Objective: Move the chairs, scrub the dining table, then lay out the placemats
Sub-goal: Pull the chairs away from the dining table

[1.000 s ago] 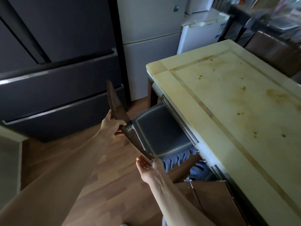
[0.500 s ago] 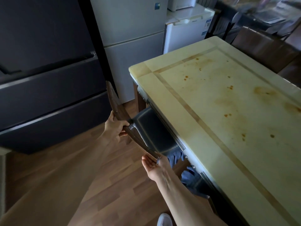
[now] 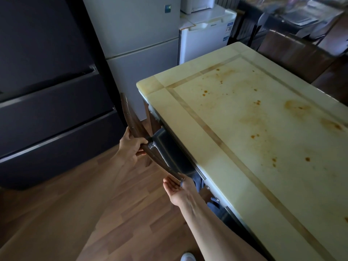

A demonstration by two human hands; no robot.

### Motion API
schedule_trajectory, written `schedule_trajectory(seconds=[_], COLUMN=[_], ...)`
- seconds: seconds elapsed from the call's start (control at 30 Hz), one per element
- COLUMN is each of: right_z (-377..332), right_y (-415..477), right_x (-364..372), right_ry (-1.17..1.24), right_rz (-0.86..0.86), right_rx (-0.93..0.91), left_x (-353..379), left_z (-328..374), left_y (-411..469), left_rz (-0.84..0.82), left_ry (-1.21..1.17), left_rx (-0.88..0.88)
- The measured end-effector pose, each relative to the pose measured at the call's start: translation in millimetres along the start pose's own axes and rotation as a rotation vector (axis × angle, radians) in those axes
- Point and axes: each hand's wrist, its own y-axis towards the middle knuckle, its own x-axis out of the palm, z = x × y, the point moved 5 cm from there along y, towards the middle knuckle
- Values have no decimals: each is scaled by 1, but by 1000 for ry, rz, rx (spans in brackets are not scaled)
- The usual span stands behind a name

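A dark wooden chair has its curved backrest point(image 3: 130, 117) beside the left edge of the cream dining table point(image 3: 188, 140). Its black padded seat point(image 3: 169, 151) is mostly hidden under that edge. My left hand point(image 3: 130, 147) grips the middle of the backrest, with the fingers wrapped round it. My right hand point(image 3: 178, 191) holds the near end of the backrest, palm showing, thumb hidden behind the wood. Brown and orange stains point(image 3: 293, 108) are spread over the tabletop. No placemats are in view.
A tall dark fridge point(image 3: 47, 91) and a grey fridge point(image 3: 141, 44) stand close behind the chair, with a small white appliance point(image 3: 203, 40) next to them. Another brown chair point(image 3: 293, 51) stands at the table's far side. Blue cloth point(image 3: 197, 182) hangs under the table. The floor is wood.
The chair seat now shows much less from under the table edge than a second ago. Both hands keep the same hold on the backrest, and my view has shifted right.
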Motion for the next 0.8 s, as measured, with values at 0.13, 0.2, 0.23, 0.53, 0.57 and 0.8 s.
schedule_trajectory(seconds=[0.13,0.2,0.23,0.53,0.57,0.8], right_z=[-13,-19,-21,-21,-21,-29], right_y=[6,8,8,9,9,3], right_x=[4,5,6,5,5,-2], right_ry=[-16,-14,-11,-33,-41,-137], right_rz=[3,4,1,-37,-48,-84], right_rx=[-20,-28,-28,-45,-52,-64], left_x=[11,15,17,18,18,25], left_z=[4,5,5,5,5,0], left_y=[10,13,15,18,18,1], left_rz=[-9,-13,-11,6,3,-9], left_ry=[18,23,23,31,33,18], left_rx=[-5,-1,-1,-1,-2,-20])
